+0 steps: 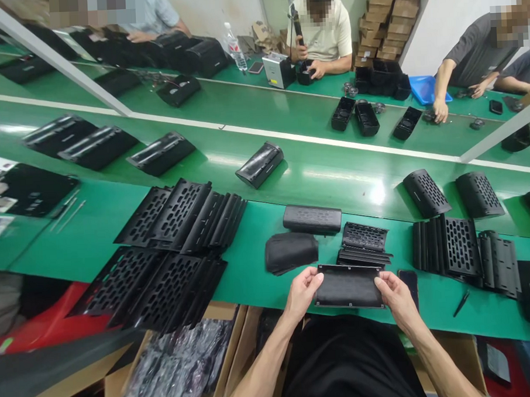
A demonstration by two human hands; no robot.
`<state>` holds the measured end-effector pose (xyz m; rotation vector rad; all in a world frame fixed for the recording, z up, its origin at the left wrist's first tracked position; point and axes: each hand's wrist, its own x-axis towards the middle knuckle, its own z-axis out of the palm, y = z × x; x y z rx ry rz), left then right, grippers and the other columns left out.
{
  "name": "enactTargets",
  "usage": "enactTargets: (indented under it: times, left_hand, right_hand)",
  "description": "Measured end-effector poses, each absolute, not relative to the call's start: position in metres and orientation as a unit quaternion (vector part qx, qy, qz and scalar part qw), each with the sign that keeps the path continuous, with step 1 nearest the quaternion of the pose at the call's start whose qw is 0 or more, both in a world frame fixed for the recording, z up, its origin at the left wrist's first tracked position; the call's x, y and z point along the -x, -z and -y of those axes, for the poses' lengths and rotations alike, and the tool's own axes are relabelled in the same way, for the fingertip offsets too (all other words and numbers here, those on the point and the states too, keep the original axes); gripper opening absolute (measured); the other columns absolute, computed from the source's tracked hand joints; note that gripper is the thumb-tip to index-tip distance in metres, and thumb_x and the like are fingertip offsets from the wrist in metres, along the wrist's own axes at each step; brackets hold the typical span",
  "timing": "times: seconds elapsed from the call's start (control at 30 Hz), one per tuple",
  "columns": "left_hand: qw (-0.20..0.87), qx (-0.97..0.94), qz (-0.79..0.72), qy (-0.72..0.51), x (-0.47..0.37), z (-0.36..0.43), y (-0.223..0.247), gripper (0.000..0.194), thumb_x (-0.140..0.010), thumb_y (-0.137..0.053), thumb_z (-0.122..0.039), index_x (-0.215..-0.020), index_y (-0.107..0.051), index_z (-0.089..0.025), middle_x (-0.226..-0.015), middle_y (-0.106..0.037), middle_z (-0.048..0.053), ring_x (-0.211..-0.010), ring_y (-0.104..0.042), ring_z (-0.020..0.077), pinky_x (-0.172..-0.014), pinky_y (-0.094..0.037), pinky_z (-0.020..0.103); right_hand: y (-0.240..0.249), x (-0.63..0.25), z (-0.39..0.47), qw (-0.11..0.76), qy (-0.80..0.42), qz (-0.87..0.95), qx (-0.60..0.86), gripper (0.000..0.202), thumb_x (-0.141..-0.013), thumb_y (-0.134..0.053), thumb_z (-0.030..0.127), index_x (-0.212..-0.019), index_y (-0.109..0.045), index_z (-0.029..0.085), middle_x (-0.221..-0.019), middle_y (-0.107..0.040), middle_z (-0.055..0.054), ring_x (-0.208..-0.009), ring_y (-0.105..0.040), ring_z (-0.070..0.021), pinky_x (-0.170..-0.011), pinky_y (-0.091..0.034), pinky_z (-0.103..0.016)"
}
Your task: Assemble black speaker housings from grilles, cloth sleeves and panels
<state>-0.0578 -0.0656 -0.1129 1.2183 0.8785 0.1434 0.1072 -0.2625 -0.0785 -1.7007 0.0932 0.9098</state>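
Between my two hands I hold a black speaker grille panel (349,286), its inner side facing up, just above the near edge of the green bench. My left hand (303,291) pinches its left end, thumb on top. The right end is gripped by my right hand (394,295) in the same way. Right beyond the panel lies a small stack of black slotted grilles (365,237). A pile of black mesh cloth (291,252) sits to the left of that stack, with a closed black grille cover (312,218) behind it.
Large stacks of slotted grilles (178,217) lie left, more grilles (461,245) right. A phone (408,286) and black tweezers (461,303) rest near my right hand. Black speakers (260,165) stand on the green conveyor beyond. Co-workers sit opposite. A carton of bagged parts (179,360) is below left.
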Motion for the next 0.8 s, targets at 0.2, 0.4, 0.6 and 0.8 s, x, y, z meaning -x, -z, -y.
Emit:
enactTargets:
  times: [0.2, 0.4, 0.6, 0.8]
  left_hand:
    - [0.776, -0.488, -0.394, -0.07, 0.058, 0.065, 0.109, 0.05, -0.071, -0.077, -0.063, -0.089, -0.063, -0.019, -0.068, -0.052, -0.005, -0.058, -0.044, 0.0094, -0.052, -0.034, 0.02]
    - [0.773, -0.495, -0.387, -0.088, 0.06, 0.062, 0.109, 0.047, -0.076, -0.075, -0.061, -0.093, -0.065, -0.018, -0.071, -0.056, -0.003, -0.06, -0.047, 0.0101, -0.053, -0.036, 0.021]
    - [0.786, -0.495, -0.357, -0.096, 0.067, 0.058, 0.113, 0.05, -0.076, -0.079, -0.057, -0.103, -0.065, -0.017, -0.08, -0.063, 0.0, -0.067, -0.054, 0.0124, -0.06, -0.043, 0.023]
    - [0.821, -0.449, -0.332, -0.121, 0.068, 0.056, 0.111, 0.046, -0.078, -0.081, -0.051, -0.104, -0.066, -0.016, -0.092, -0.072, 0.006, -0.082, -0.064, 0.0171, -0.075, -0.052, 0.028]
  right_hand:
    - [0.08, -0.107, 0.263, 0.572, -0.385, -0.036, 0.724, 0.05, -0.065, -0.085, 0.064, -0.084, -0.064, 0.022, -0.067, -0.058, 0.003, -0.052, -0.046, -0.0118, -0.048, -0.039, -0.025]
    - [0.079, -0.106, 0.262, 0.583, -0.366, -0.032, 0.725, 0.05, -0.065, -0.087, 0.063, -0.086, -0.066, 0.022, -0.066, -0.057, 0.003, -0.051, -0.042, -0.0095, -0.046, -0.034, -0.023]
    - [0.07, -0.106, 0.257, 0.566, -0.336, -0.001, 0.753, 0.053, -0.064, -0.086, 0.065, -0.089, -0.067, 0.023, -0.068, -0.056, 0.003, -0.054, -0.043, -0.0116, -0.049, -0.037, -0.025]
    - [0.063, -0.108, 0.253, 0.568, -0.346, 0.0, 0.747, 0.057, -0.062, -0.087, 0.067, -0.09, -0.067, 0.022, -0.069, -0.058, 0.002, -0.056, -0.042, -0.0118, -0.05, -0.036, -0.025]
